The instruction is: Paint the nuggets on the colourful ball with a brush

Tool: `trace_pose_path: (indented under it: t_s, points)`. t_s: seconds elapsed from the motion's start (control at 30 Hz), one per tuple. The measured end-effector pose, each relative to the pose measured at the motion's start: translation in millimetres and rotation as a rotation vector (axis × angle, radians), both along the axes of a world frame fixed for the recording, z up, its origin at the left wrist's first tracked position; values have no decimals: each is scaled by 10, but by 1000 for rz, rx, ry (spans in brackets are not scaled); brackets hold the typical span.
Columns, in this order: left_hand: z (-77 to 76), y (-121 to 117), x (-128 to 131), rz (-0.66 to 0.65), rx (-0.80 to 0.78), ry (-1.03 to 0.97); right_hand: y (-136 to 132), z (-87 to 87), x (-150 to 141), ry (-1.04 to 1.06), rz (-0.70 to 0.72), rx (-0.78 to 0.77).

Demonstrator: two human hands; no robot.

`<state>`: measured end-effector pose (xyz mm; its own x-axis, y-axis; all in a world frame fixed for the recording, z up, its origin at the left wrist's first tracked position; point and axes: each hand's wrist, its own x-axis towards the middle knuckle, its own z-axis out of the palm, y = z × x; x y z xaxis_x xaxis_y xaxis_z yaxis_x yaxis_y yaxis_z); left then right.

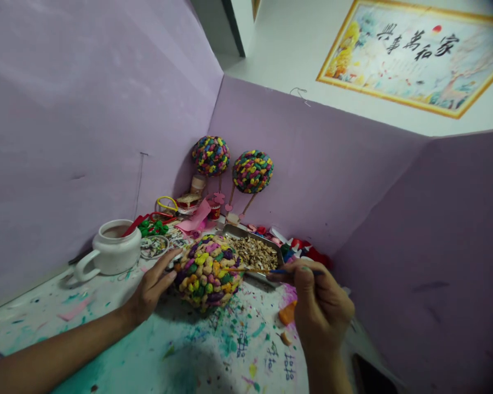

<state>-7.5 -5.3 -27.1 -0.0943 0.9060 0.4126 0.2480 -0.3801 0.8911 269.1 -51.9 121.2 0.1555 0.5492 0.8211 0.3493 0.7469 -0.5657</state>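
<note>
A ball covered in peanut shells (209, 271) rests on the table, part painted in purple, yellow, green, pink and orange, part still shell-coloured. My left hand (152, 284) holds it at its left side, thumb and fingers apart and fingertips against the shells; some fingertips are hidden behind it. My right hand (322, 298) grips a thin paintbrush (279, 271) with a blue handle, held almost level. The brush tip meets the ball's right part, near an orange patch.
Behind the ball sits a metal tray (279, 257) of shell pieces. A white mug (117, 254) stands left, near green clay (153, 227) and yellow-handled scissors (167, 203). Two finished-looking coloured balls (252, 171) on sticks lean at the purple wall. Orange clay (287, 313) lies by my right hand.
</note>
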Motion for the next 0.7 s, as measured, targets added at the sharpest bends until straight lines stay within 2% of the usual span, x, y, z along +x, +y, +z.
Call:
trace_pose_path:
  t_s: [0.13,0.3,0.5,0.7]
  points:
    - [26,-16,14,3,9,7,47,-34,-76,-72,48,-31]
    - [59,-38,45,26,24,-18,67,-59,-119,-162,9,-26]
    - [75,-53,67,21,21,-38,58,17,-94,-256,-50,75]
    - [89,-63,67,33,7,-42,57,50,-135,-253,-82,103]
